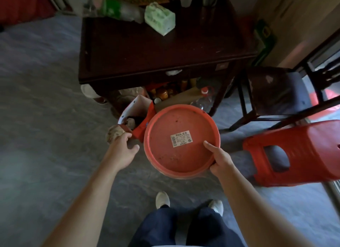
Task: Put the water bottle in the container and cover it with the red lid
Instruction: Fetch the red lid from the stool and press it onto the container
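Currently right hand grip pinches red lid rim, thumb inside, holding it flat over a hidden container; left hand open, just beside, for steadying.

The dark wooden table carries a green tissue pack.

We see the right grip pinching the near rim of the red lid, thumb on its top face beside the white label. The left grip hangs loose and empty, just left of the lid. Beyond both stands the dark desk.
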